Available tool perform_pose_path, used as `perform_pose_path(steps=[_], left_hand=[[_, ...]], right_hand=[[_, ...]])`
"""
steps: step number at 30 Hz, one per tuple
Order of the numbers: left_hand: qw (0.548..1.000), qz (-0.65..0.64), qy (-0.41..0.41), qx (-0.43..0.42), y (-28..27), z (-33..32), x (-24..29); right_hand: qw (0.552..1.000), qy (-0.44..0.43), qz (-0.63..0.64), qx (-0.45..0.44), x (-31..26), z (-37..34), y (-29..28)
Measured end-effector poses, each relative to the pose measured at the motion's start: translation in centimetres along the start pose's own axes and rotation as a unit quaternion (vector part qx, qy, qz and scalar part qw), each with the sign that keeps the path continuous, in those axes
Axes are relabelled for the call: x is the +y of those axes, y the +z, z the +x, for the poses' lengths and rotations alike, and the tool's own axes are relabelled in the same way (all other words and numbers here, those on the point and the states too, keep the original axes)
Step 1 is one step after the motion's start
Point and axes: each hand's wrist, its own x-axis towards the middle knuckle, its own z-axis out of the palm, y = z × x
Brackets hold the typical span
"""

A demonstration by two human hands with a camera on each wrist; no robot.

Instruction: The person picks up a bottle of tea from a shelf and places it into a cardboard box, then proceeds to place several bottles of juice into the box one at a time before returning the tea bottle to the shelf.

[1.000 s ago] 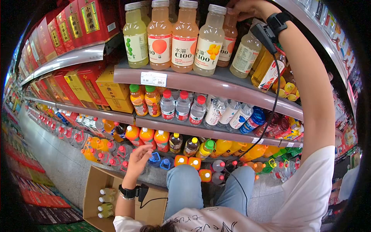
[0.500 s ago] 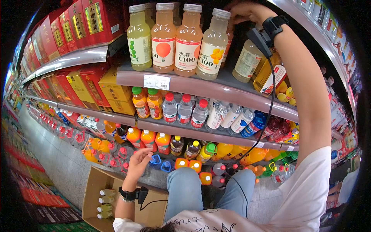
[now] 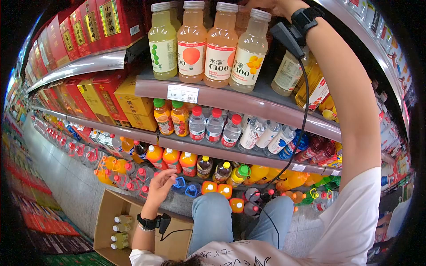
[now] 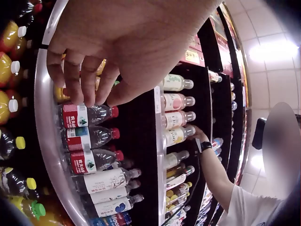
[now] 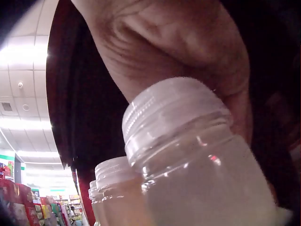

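On the top shelf (image 3: 275,98), my right hand (image 3: 277,6) reaches in behind the front row and grips a pink drink bottle (image 3: 242,21) near its top; its lower part is hidden. In front stand a lemon drink bottle (image 3: 249,53), two pink grapefruit-label bottles (image 3: 220,48) and a green drink bottle (image 3: 162,46). The right wrist view shows the hand's heel close behind a white cap (image 5: 176,115), its fingers mostly hidden. My left hand (image 3: 159,189) hangs loosely curled and holds nothing, before the lower shelves.
An open cardboard box (image 3: 103,221) with several small drink bottles (image 3: 120,239) stands on the floor at my left. Right of the lemon bottle are a pale bottle (image 3: 286,73) and an amber bottle (image 3: 310,86). Water bottles (image 3: 214,126) line the shelf below. A black cable (image 3: 306,106) hangs from my right wrist.
My right hand has moved left and deeper behind the front row, taking the pink bottle with it. A gap shows where that bottle stood. The left hand has barely moved.
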Motion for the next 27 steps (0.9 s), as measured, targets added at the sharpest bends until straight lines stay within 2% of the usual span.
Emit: perform_pose_path(steps=[2,5,11,14,17,20,23,26,27], left_hand=[[1.0,0.002,0.001,0.003,0.0,0.0,0.3],[1.0,0.005,-0.007,0.001,-0.2,0.2,-0.3],[1.0,0.004,-0.021,0.005,-0.2,0.2,0.0],[1.0,0.008,-0.017,0.008,-0.1,0.2,0.1],[1.0,0.006,-0.009,0.003,-0.2,0.2,-0.2],[1.0,0.011,-0.009,0.002,-0.1,0.0,-0.1],[1.0,0.017,-0.013,0.001,-0.1,-0.1,0.0],[1.0,0.006,-0.005,0.004,0.0,-0.2,-0.2],[1.0,0.01,-0.006,0.0,0.0,-0.2,-0.3]], right_hand=[[1.0,-0.018,-0.017,0.015,-0.2,0.6,0.1],[0.994,0.007,0.049,-0.098,-2.2,-1.8,0.9],[0.988,0.014,0.117,-0.098,-1.0,2.0,0.2],[0.991,-0.019,0.122,-0.057,-0.6,3.2,0.7],[0.981,-0.008,0.149,-0.126,-0.6,1.7,0.6],[0.99,-0.071,0.086,-0.091,0.7,6.2,0.1],[0.984,-0.095,0.049,-0.141,-0.5,2.0,-0.1],[0.995,-0.044,0.087,-0.022,-0.7,-1.9,-1.3],[0.994,-0.036,0.101,-0.011,0.6,-0.8,-2.2]])
